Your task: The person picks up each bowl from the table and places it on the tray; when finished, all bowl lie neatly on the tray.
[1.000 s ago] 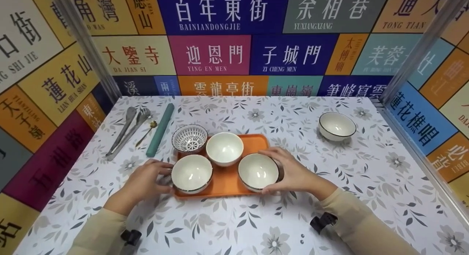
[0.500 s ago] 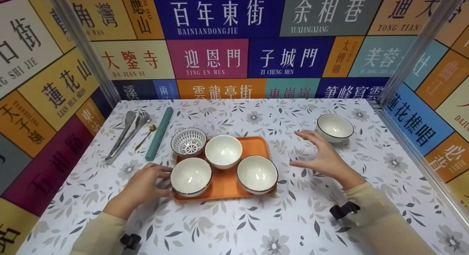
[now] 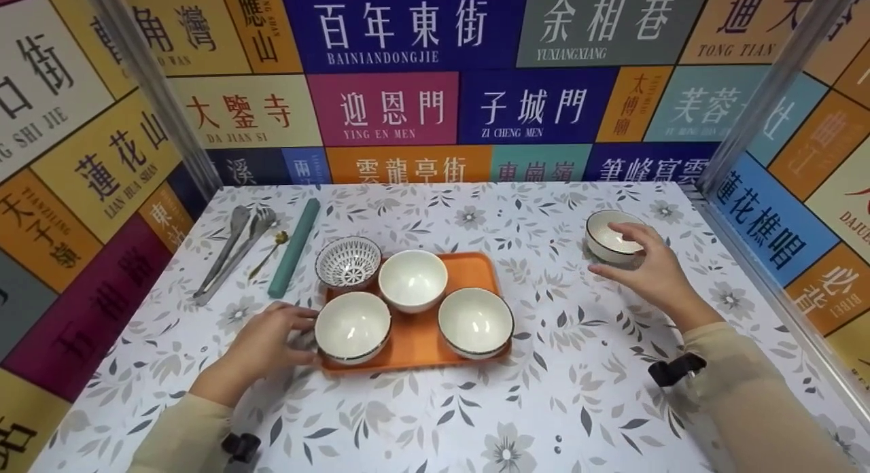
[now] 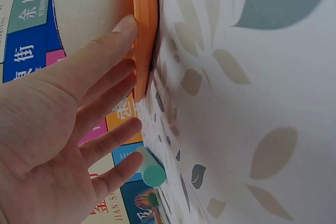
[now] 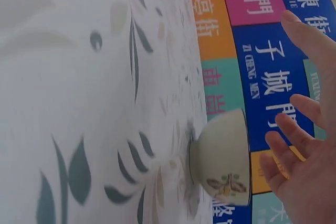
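My left hand (image 3: pixel 265 340) is at the left edge of an orange tray (image 3: pixel 416 347), beside the front-left white bowl (image 3: pixel 352 327). In the left wrist view its thumb and nearest fingers (image 4: pixel 123 32) touch the tray's rim, and the other fingers are spread. On the tray stand a middle white bowl (image 3: pixel 413 281), a front-right white bowl (image 3: pixel 476 323) and a black-patterned bowl (image 3: pixel 349 263) at the back left. My right hand (image 3: pixel 649 272) hovers at a separate dark-rimmed white bowl (image 3: pixel 601 238), fingers spread; the right wrist view shows a gap between it and that bowl (image 5: pixel 223 158).
Left of the tray lie a teal stick (image 3: pixel 294 249), a small gold spoon (image 3: pixel 268 254) and metal tongs (image 3: pixel 231 255). The floral-covered table (image 3: pixel 408 425) is bounded by sign-patterned walls (image 3: pixel 401 109) at the back and sides.
My right hand has left the front-right bowl on the tray and moved right and back to the separate bowl. My left hand stays at the tray's left edge.
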`<state>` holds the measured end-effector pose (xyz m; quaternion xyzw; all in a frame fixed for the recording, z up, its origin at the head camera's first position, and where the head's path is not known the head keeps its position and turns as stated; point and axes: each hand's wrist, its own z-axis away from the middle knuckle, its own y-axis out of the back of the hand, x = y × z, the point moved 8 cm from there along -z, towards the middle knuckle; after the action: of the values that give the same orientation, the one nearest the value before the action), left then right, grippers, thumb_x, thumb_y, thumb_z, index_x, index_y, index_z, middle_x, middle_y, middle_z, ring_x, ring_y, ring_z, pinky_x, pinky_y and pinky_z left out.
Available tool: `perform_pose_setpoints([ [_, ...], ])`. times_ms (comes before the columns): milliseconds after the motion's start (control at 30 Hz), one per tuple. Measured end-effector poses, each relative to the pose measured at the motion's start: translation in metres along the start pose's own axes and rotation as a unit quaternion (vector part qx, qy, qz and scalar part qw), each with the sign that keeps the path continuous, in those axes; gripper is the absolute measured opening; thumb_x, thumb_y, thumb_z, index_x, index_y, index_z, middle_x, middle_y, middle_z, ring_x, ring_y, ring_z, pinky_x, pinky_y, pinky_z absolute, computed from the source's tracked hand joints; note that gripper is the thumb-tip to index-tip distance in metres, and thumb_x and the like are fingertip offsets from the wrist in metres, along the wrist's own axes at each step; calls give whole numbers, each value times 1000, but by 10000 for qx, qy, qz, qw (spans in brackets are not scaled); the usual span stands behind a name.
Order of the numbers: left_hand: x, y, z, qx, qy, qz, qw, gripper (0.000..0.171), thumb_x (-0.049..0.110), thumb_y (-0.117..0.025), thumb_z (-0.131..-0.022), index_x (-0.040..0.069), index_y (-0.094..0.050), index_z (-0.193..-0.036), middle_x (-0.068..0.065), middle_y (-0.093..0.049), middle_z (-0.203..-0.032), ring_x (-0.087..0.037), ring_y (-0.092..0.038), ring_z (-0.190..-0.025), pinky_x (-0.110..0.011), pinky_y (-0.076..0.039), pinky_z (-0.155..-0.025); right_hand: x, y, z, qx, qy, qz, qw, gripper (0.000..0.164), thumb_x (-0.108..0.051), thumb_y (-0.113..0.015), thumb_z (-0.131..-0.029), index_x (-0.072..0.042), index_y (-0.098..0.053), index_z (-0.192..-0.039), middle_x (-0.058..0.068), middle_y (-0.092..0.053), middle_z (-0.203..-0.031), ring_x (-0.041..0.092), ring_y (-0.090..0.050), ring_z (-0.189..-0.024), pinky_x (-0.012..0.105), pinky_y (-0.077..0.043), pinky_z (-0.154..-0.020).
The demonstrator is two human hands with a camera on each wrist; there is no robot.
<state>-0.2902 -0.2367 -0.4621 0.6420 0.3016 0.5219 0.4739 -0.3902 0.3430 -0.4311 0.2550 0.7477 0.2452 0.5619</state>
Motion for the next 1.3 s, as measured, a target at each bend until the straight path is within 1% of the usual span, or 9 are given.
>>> perform_pose_setpoints([
  [100,0,1,0,29,-1,3,10000,55,24,-91,-72,7,-75,-122,-7,-68,-138,-34,-56,-131,-60,-47,-109,8,10,-6,108,-144,124,9998,92,-45,-90,-78,-14,-48,-154,14,-38,-160,40,-36,-144,62,-38,-111],
  [167,-1,1,1,47,6,-5,10000,55,23,-92,-72,7,-76,-122,-7,-68,-138,-34,-56,-130,-59,-48,-108,14,16,-11,112,-249,265,9993,96,-46,-90,-77,-14,-46,-155,17,-34,-163,45,-31,-148,68,-34,-113],
  [333,-1,-1,0,18,20,-23,10000,53,21,-91,-73,8,-76,-122,-6,-68,-137,-34,-56,-130,-58,-49,-107,33,28,-18,72,-637,565,9963,109,-53,-90,-74,-16,-36,-161,20,-21,-169,53,-15,-154,81,-17,-116],
  [467,-2,-2,-2,-41,89,11,10000,55,22,-92,-72,9,-76,-123,-5,-68,-138,-34,-55,-131,-59,-48,-108,47,30,-22,-72,-896,706,9934,120,-60,-89,-71,-17,-27,-164,21,-12,-172,56,-8,-154,84,-15,-113],
  [633,-2,-2,-3,-70,130,56,9999,56,23,-93,-71,11,-76,-123,-4,-68,-139,-34,-55,-132,-61,-46,-109,59,27,-31,-264,-1011,746,9917,126,-64,-86,-72,-16,-18,-166,25,-7,-171,56,-20,-150,81,-23,-113],
  [800,-2,-2,-1,-39,208,77,9997,56,23,-92,-71,12,-76,-123,-4,-67,-139,-33,-55,-132,-61,-46,-109,67,26,-40,-295,-892,754,9927,125,-64,-85,-74,-10,-19,-165,27,-18,-168,52,-33,-144,74,-32,-112],
  [933,-2,-1,0,-47,252,49,9997,55,22,-92,-72,11,-75,-124,-4,-67,-140,-33,-55,-131,-60,-46,-109,72,24,-44,-431,-934,816,9913,126,-64,-85,-73,-6,-20,-165,28,-25,-165,51,-34,-144,72,-33,-112],
  [1133,-1,0,1,-64,289,39,9996,55,22,-92,-72,12,-76,-123,-4,-66,-140,-33,-55,-131,-61,-46,-109,76,18,-49,-614,-1102,880,9881,129,-67,-85,-71,-7,-20,-165,31,-27,-162,51,-35,-143,70,-34,-113],
  [1300,3,2,1,-14,192,-49,9998,53,22,-92,-73,9,-76,-122,-4,-67,-139,-34,-55,-131,-59,-48,-106,76,18,-50,-579,-987,870,9896,127,-62,-86,-73,1,-22,-162,36,-30,-158,53,-39,-139,69,-37,-112],
])
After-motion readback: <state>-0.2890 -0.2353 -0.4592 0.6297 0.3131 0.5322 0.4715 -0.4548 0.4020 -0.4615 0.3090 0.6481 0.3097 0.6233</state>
